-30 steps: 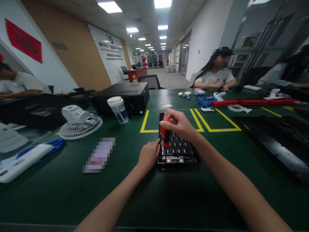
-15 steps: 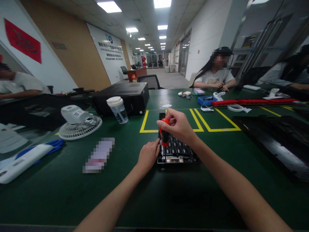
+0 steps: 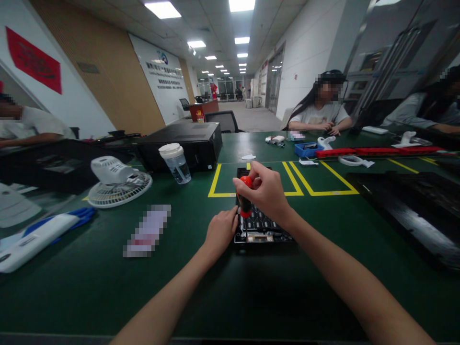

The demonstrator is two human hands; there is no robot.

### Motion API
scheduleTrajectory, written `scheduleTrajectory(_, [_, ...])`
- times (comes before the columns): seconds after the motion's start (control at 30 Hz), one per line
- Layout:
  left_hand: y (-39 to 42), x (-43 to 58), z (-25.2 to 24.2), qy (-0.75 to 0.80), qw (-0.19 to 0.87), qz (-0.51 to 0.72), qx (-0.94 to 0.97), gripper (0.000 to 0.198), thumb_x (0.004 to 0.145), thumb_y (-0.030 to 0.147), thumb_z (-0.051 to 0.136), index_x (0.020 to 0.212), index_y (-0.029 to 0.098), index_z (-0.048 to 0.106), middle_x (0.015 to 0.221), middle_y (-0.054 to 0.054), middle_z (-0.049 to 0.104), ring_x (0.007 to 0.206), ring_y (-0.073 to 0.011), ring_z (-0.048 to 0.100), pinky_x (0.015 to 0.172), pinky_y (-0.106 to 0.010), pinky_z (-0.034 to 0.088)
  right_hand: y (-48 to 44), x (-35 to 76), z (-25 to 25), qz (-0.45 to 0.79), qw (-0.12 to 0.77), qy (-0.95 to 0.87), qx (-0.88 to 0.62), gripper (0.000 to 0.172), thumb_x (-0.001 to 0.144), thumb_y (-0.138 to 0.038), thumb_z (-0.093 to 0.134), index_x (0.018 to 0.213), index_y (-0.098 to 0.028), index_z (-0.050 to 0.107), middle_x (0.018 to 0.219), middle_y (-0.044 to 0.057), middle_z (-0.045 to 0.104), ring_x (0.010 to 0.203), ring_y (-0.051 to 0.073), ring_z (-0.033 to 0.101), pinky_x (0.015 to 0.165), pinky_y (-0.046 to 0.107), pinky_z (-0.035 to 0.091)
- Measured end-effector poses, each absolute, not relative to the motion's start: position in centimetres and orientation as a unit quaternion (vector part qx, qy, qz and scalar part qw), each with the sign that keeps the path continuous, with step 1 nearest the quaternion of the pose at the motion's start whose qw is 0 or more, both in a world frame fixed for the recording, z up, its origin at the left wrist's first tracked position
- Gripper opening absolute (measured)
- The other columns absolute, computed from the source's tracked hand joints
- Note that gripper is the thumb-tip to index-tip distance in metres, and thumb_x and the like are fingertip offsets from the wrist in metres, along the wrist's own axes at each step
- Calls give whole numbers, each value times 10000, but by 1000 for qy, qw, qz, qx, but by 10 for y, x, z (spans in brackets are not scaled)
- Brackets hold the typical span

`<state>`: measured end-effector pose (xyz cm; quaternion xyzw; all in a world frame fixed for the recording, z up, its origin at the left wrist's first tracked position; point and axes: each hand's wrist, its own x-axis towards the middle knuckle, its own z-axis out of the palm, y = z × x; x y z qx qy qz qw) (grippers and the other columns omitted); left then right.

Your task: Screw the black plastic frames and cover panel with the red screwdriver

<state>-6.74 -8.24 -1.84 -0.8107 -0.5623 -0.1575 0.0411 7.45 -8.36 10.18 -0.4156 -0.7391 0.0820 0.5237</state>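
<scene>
Two hands: the right hand (image 3: 265,189) is grasping the screwdriver (image 3: 246,208) over the case (image 3: 263,223), thumb and fingers wrapping its handle; the left hand (image 3: 222,229) is resting against the left side of the case, though whether it is gripping that edge I cannot tell.
Screwdriver: it is standing nearly upright, its shaft pointing down at the near left corner of the case; whether its tip is meeting a screw is too small to tell.
Case: it is lying on the table (image 3: 208,306) ahead of the person, its long axis apparently running away from them.
Nearer hand: the left hand is sitting just beside that corner; the right hand is hanging above, its forearm coming in from the case's right.
Left of case: a cup (image 3: 176,165) and a fan (image 3: 120,184) are standing apart.
Right of case: a black panel (image 3: 406,220) is lying well apart.
</scene>
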Motion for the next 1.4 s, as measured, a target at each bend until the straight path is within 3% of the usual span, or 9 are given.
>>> scheduleTrajectory(1.03, [-83,-67,-16,-569,12,-149,-808,262,893,239,326,1010,172,552,923,-59,640,829,-158,568,733,-272,419,-92,59,89,-16,604,-671,-430,341,758,-370,564,620,-210,296,537,-57,317,480,82,296,481,240,276])
scheduleTrajectory(1.4, [-83,-68,-15,-563,21,-156,-811,270,898,253,317,1019,185,549,968,-63,633,834,-157,573,716,-265,420,-87,58,86,122,609,-662,-420,218,763,-349,546,728,-197,394,632,-37,437,535,88,407,522,220,341])
